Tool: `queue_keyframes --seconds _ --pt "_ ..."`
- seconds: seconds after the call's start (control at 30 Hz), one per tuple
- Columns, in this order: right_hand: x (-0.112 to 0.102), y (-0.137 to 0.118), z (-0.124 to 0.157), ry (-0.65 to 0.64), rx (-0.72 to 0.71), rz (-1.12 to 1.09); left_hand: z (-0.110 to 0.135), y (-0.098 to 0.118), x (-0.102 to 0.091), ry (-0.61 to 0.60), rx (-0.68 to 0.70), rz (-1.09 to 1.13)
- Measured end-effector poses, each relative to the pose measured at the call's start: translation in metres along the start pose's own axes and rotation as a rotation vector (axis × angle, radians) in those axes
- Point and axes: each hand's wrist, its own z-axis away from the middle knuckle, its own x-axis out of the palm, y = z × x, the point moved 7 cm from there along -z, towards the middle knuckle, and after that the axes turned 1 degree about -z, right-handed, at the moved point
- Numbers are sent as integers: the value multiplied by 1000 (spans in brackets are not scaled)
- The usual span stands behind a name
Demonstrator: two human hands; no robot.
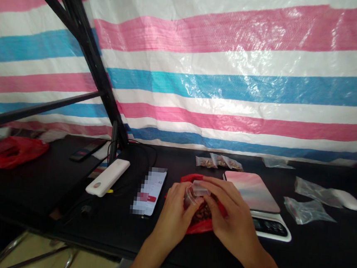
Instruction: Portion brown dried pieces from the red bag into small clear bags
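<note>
Two hands are engaged on one item: the small clear pouch (197, 190) is pinched between the fingers of the left hand (176, 207) and the right hand (230, 218), both narrowed around its upper edge. The pouch is held just above the open red bag (199, 229), which lies on the table (36, 188) under the hands and in which brown pieces (203, 214) are seen. Whether the pouch mouth is open cannot be told.

The following hazards are judged likely:

1. Spillage. The red bag is soft and is kept upright by nothing visible. If it is nudged by a wrist, brown pieces may be scattered over the dark table, where they are hard to see.
2. Loss of grip. The pouch film is thin and glossy. If the pinch is relaxed, the pouch may be dropped into the red bag.
3. Contact with the scale (253, 190). It stands at 3 o'clock, just beside the right hand. A reading may be disturbed if its platform is brushed.
4. Contact with the phone (150, 190). It lies at 9 o'clock, near the left hand, and may be pushed towards the table edge.

Filled pouches (220, 162) lie at 12 o'clock and empty clear bags (307, 210) at 3 o'clock beyond the scale, both well apart from the hands.
</note>
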Motion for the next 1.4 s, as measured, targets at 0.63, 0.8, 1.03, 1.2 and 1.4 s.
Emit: queue_keyframes --seconds 0.63,0.8,1.03,1.2,1.4 --pt "31 47 18 -353 290 251 3 -25 -12 119 -320 -333" --pt "36 43 20 -353 282 414 5 -30 -4 41 -364 -95" --pt "49 29 23 -482 246 356 -3 -32 6 134 -342 207" --pt "48 31 21 -422 305 251 -8 -36 7 211 -336 402" --pt "35 46 19 -170 439 24 -6 -32 -11 234 -278 273"
